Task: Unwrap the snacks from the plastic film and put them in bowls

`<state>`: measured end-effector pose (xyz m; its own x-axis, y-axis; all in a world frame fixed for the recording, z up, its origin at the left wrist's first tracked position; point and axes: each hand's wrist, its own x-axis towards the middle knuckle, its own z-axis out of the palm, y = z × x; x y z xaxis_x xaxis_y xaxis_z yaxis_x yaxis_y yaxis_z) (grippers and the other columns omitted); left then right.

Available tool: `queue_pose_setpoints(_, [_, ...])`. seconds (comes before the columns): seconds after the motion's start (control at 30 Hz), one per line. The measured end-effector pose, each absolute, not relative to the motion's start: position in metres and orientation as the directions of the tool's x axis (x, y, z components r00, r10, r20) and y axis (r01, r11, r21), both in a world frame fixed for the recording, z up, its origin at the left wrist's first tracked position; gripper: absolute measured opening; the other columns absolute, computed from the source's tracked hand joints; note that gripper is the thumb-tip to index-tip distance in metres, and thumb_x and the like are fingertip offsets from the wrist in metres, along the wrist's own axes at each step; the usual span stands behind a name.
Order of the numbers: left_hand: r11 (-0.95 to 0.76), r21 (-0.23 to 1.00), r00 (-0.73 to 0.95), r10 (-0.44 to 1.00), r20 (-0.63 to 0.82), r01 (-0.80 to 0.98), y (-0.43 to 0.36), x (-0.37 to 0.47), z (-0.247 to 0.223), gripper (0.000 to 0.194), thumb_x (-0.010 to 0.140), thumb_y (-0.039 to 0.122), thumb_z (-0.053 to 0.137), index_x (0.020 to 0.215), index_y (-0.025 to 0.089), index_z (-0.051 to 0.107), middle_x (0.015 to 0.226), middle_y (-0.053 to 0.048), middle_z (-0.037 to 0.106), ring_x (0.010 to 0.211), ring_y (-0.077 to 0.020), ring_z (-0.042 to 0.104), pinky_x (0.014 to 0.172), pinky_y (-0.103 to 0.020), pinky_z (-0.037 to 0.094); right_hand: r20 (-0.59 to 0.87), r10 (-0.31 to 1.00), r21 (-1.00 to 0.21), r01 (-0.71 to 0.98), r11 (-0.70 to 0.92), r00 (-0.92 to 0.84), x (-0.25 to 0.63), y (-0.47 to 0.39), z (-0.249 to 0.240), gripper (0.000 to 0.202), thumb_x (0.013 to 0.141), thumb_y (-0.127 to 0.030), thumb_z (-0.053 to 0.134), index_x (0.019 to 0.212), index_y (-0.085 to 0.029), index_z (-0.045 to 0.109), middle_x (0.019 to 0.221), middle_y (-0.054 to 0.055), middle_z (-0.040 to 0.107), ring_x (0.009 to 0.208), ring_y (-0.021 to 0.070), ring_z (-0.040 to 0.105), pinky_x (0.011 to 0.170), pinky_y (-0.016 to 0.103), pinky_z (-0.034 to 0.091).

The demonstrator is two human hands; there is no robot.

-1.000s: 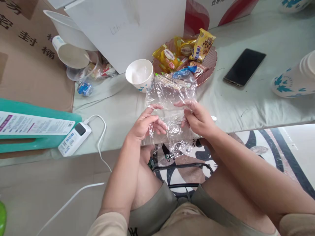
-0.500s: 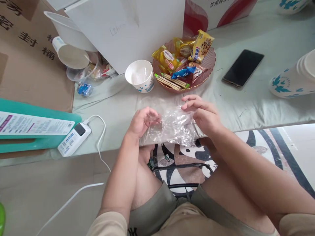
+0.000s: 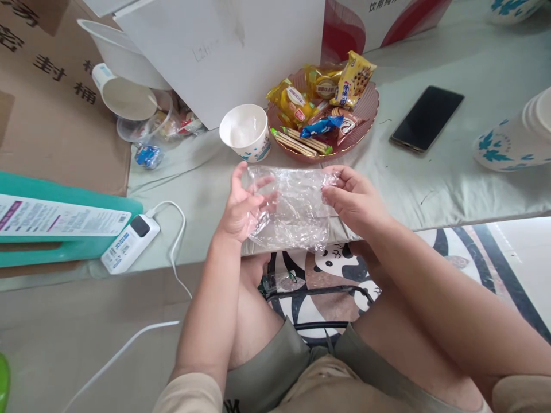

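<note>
A crinkled clear plastic bag (image 3: 299, 201) is spread between my two hands, above the table's front edge. My left hand (image 3: 243, 209) holds its left side, with the thumb towards me, one finger raised, and other fingers seen through the film. The bag's upper right side is pinched between thumb and fingers of my right hand (image 3: 355, 198). Just beyond the bag stand a white paper cup (image 3: 252, 146) and a reddish ribbed bowl (image 3: 361, 129) of wrapped snacks. Inside the bowl are yellow packets (image 3: 295, 103), a blue wrapper (image 3: 322, 126) and thin sticks (image 3: 297, 142).
A black phone (image 3: 427, 119) lies to the right, near stacked paper cups (image 3: 512, 135). On the left are a white power bank (image 3: 129, 244) with a cable, a teal container (image 3: 77, 252), a cardboard box (image 3: 47, 126) and plastic tubs (image 3: 123, 57). A white box (image 3: 224, 51) stands behind.
The bag has gone from a crumpled heap to a flatter, raised sheet. My left hand has turned and spread its fingers along it, and my right hand has closed on its right side.
</note>
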<state>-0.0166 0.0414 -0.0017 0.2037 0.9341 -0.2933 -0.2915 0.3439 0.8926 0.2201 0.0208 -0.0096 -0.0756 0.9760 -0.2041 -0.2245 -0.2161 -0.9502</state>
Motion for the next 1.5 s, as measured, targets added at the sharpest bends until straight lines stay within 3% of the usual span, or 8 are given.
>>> queue_pose_setpoints(0.13, [0.512, 0.834, 0.287, 0.846, -0.449, -0.205, 0.04, -0.013, -0.004, 0.06, 0.062, 0.023, 0.089, 0.115, 0.019, 0.061, 0.096, -0.006, 0.077, 0.078, -0.0201, 0.076, 0.067, -0.027, 0.06, -0.216, 0.975, -0.903, -0.367, -0.221, -0.056, 0.217, 0.023, -0.007, 0.031, 0.073, -0.035, 0.073, 0.097, -0.024, 0.058, 0.084, -0.001, 0.059, 0.076, 0.0128, 0.06, 0.077, 0.031, 0.052])
queue_pose_setpoints(0.27, [0.418, 0.878, 0.176, 0.906, -0.385, -0.231, 0.04, -0.01, -0.006, 0.043, 0.062, 0.019, 0.086, 0.1, 0.016, 0.066, 0.091, -0.005, 0.077, 0.075, -0.0162, 0.076, 0.063, -0.022, 0.057, -0.21, 0.954, -0.94, -0.225, -0.258, -0.216, 0.217, 0.021, -0.01, 0.032, 0.075, -0.045, 0.077, 0.092, -0.021, 0.063, 0.093, 0.003, 0.068, 0.088, 0.0167, 0.065, 0.084, 0.034, 0.053])
queue_pose_setpoints(0.53, [0.424, 0.905, 0.156, 0.895, -0.417, -0.016, 0.039, -0.004, -0.003, 0.035, 0.066, 0.031, 0.079, 0.094, 0.017, 0.062, 0.065, -0.001, 0.073, 0.046, -0.0147, 0.066, 0.034, -0.017, 0.033, -0.239, 0.949, -0.969, -0.006, -0.245, -0.206, 0.224, 0.019, -0.01, 0.015, 0.088, -0.033, 0.066, 0.092, -0.022, 0.057, 0.056, -0.008, 0.051, 0.047, 0.0085, 0.044, 0.047, 0.023, 0.035])
queue_pose_setpoints(0.73, [0.386, 0.905, 0.083, 0.922, -0.377, -0.177, 0.043, -0.006, 0.003, 0.036, 0.066, 0.028, 0.069, 0.1, 0.023, 0.06, 0.053, 0.005, 0.066, 0.037, -0.0139, 0.06, 0.031, -0.017, 0.024, -0.196, 0.968, -0.932, -0.277, -0.233, -0.155, 0.226, 0.023, -0.008, 0.021, 0.082, -0.027, 0.067, 0.102, -0.026, 0.059, 0.057, -0.009, 0.048, 0.046, 0.0087, 0.043, 0.044, 0.021, 0.032])
queue_pose_setpoints(0.87, [0.397, 0.886, 0.127, 0.918, -0.377, -0.24, 0.044, -0.011, 0.005, 0.021, 0.063, 0.027, 0.071, 0.08, 0.023, 0.059, 0.049, 0.006, 0.06, 0.034, -0.0112, 0.053, 0.032, -0.017, 0.023, -0.168, 0.979, -0.905, -0.377, -0.199, -0.114, 0.227, 0.025, -0.005, 0.004, 0.074, -0.022, 0.063, 0.079, -0.022, 0.062, 0.064, -0.003, 0.053, 0.052, 0.0085, 0.045, 0.049, 0.023, 0.037])
queue_pose_setpoints(1.03, [0.285, 0.945, 0.064, 0.958, -0.278, -0.158, 0.046, -0.011, -0.008, 0.027, 0.069, 0.046, 0.065, 0.067, 0.019, 0.063, 0.068, -0.003, 0.065, 0.048, -0.0106, 0.055, 0.036, -0.02, 0.029, -0.204, 0.976, -0.949, -0.232, -0.215, -0.072, 0.231, 0.025, -0.003, 0.022, 0.08, -0.037, 0.057, 0.065, -0.02, 0.058, 0.062, 0.001, 0.052, 0.053, 0.0109, 0.044, 0.049, 0.027, 0.033])
queue_pose_setpoints(1.23, [-0.14, 0.98, -0.326, 0.928, 0.181, 0.144, 0.047, -0.004, -0.03, 0.019, 0.07, 0.031, 0.076, 0.081, 0.021, 0.065, 0.076, 0.001, 0.06, 0.068, -0.0105, 0.056, 0.064, -0.022, 0.047, -0.146, 0.983, -0.979, -0.162, -0.127, 0.112, 0.223, 0.022, -0.01, 0.041, 0.068, -0.022, 0.078, 0.102, -0.026, 0.056, 0.062, -0.008, 0.046, 0.055, 0.0109, 0.041, 0.055, 0.026, 0.031])
queue_pose_setpoints(1.5, [0.088, 0.988, 0.229, 0.972, -0.057, -0.128, 0.024, 0.021, -0.034, 0.063, 0.072, 0.062, 0.083, 0.119, 0.024, 0.065, 0.126, -0.01, 0.068, 0.116, -0.0242, 0.067, 0.095, -0.034, 0.054, -0.205, 0.963, -0.863, -0.432, -0.262, -0.175, 0.2, 0.013, -0.012, 0.028, 0.073, -0.029, 0.073, 0.077, -0.022, 0.047, 0.066, -0.007, 0.047, 0.061, 0.0094, 0.042, 0.061, 0.026, 0.03])
